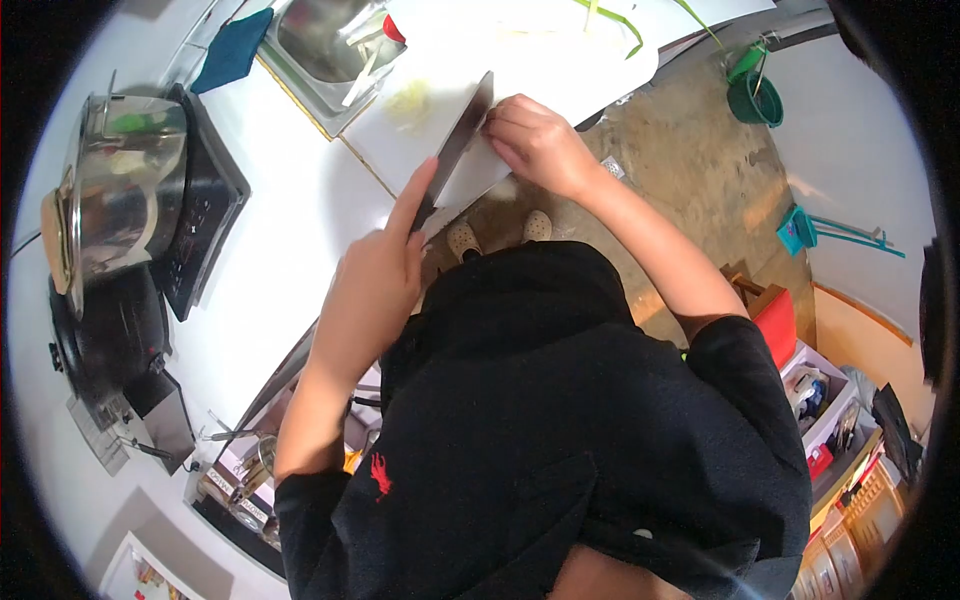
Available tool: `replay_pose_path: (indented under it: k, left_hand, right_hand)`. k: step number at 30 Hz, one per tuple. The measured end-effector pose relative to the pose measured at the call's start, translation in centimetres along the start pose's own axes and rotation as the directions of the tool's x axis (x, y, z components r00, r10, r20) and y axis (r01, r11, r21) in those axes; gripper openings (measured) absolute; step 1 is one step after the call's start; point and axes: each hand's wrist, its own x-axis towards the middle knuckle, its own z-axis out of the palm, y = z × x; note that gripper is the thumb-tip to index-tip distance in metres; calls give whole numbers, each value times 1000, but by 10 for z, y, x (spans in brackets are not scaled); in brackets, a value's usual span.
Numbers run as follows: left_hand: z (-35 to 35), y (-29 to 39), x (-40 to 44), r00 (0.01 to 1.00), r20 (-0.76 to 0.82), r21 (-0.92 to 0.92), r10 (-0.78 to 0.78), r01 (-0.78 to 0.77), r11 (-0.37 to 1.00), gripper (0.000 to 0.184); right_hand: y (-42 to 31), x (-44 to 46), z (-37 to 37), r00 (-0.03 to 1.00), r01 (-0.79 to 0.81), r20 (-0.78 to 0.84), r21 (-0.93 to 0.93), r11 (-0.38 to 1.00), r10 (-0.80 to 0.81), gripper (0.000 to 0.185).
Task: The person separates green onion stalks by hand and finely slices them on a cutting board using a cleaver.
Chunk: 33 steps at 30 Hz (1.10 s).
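Observation:
My left hand (378,285) is wrapped round the handle of a large kitchen knife (465,135), index finger stretched along the top of the blade. The knife points away from me over the white counter's front edge. Beside the blade's far end, my right hand (535,140) has its fingers curled and pressed together; a small brownish thing seems to be at the fingertips, too hidden to name. A patch of pale yellow shreds (410,103) lies on the counter left of the blade. Long green leaves (630,35) lie farther off to the right.
A steel sink (335,125) holding a red-and-white item is let into the white counter (275,215), with a dark teal cloth (232,50) beside it. A large steel pot (130,190) and a black cooktop (205,210) stand left. A green bucket (755,100) is right.

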Motion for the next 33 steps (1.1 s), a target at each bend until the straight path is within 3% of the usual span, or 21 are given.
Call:
replay_pose_path:
  k: [2,5,8,11,16,20,23,26,29,33]
  left_hand:
    - [-3,-6,-20,999,27,29,-47,46,999,67]
    - [0,-33,-47,987,-71,46,143,-140,989,67]
    - [-16,-30,-54,997,-9,-15,76,-76,997,67]
    - [-7,-24,-30,982,-99,-46,164,-169,985,66]
    - [-5,2,6,998,-24,-48,60,-61,997,65]
    - [-3,-9,-11,1000,25,-2,-10,10,1000,67]
    - [-1,-31,-44,997,-37,-28,74,-75,997,68]
    - [-17,-29,-57,999,23,-56,29,-28,998,67]
    - [-9,-25,-34,988,-77,-93,136,-143,985,66]
    - [-3,-6,0,990,-67,-103,120,-127,987,65]
  right_hand:
    - [1,2,-1,1000,-3,-5,6,1000,3,15]
    - [1,2,1,999,-9,-41,23,1000,9,16]
    - [0,1,2,998,-14,-54,24,1000,15,15]
    - [-1,1,0,998,-17,-57,34,999,19,13]
    - [0,2,-1,1000,-18,-12,24,1000,18,12]
    - [1,1,-2,1000,-24,18,9,1000,23,12]
    - [0,3,-2,1000,-27,-14,36,999,28,12]
    - [0,3,-3,999,-24,-29,57,998,25,12]
    - [0,3,-5,1000,-7,-9,65,998,8,12]
    - [1,2,-5,999,-20,26,55,998,19,11]
